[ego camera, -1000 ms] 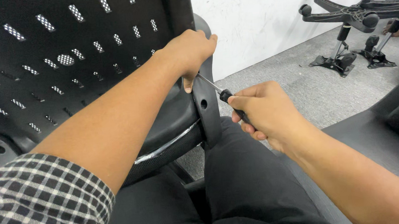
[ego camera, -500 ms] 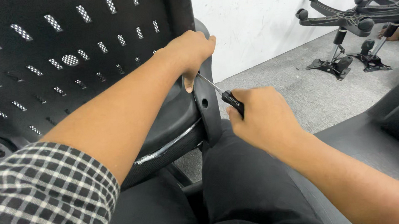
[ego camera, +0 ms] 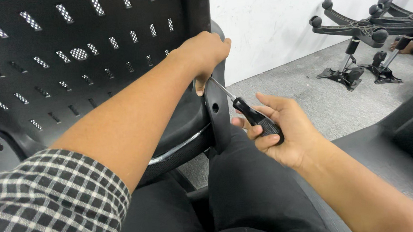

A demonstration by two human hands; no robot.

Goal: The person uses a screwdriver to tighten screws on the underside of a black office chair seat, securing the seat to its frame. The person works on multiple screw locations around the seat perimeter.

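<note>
Nearest: a checked sleeve (ego camera: 47, 200) and the person's dark trousers (ego camera: 251, 195), with the chair part braced against the lap. Right hand (ego camera: 278, 130) holds the screwdriver (ego camera: 252, 115) by its black handle, grip loose, fingers partly uncurled. The shaft angles up-left to the black armrest bracket (ego camera: 215, 105); its tip is hidden under the left hand (ego camera: 204, 53), which is clamped closed over the bracket's top edge beside the perforated chair back (ego camera: 66, 53). Risk, as judged: with so slack a hold, the tip could slip off the screw and jab the left thumb. Farther off, on the grey floor (ego camera: 301, 82): two upturned chair bases (ego camera: 355, 28).
</note>
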